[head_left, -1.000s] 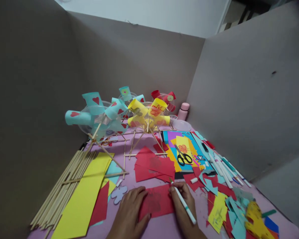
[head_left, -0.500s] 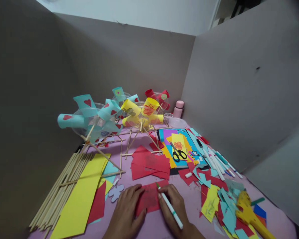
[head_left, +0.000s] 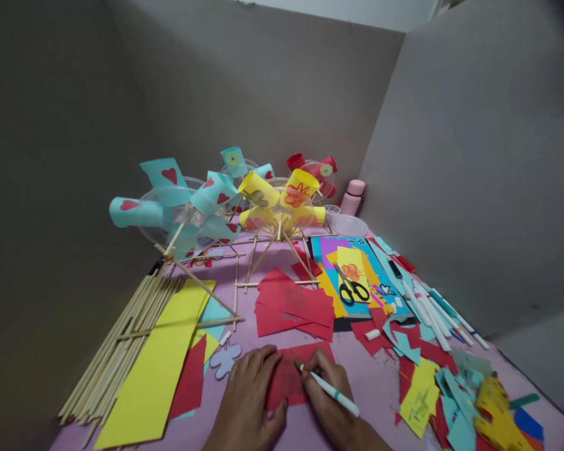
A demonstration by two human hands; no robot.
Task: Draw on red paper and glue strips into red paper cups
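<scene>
My right hand (head_left: 329, 394) grips a white marker with a green tip (head_left: 328, 388), its tip down on a red paper piece (head_left: 294, 376) at the near edge of the pink table (head_left: 380, 388). My left hand (head_left: 251, 398) lies flat with fingers spread, pressing the left part of that same red paper. Dark scribbled marks show on the paper between my hands.
Paper pinwheels on stick stands, blue (head_left: 178, 203) and yellow (head_left: 279, 203), rise behind. Bamboo sticks (head_left: 117, 351) and a yellow sheet (head_left: 162, 363) lie left. Red sheets (head_left: 291, 307), scissors (head_left: 350, 289), markers (head_left: 432, 313) and paper scraps (head_left: 451, 388) lie ahead and right. Grey partitions enclose the table.
My right hand has slid the marker tip leftward across the red paper. The view has dipped slightly; my left hand stays pressed on the paper.
</scene>
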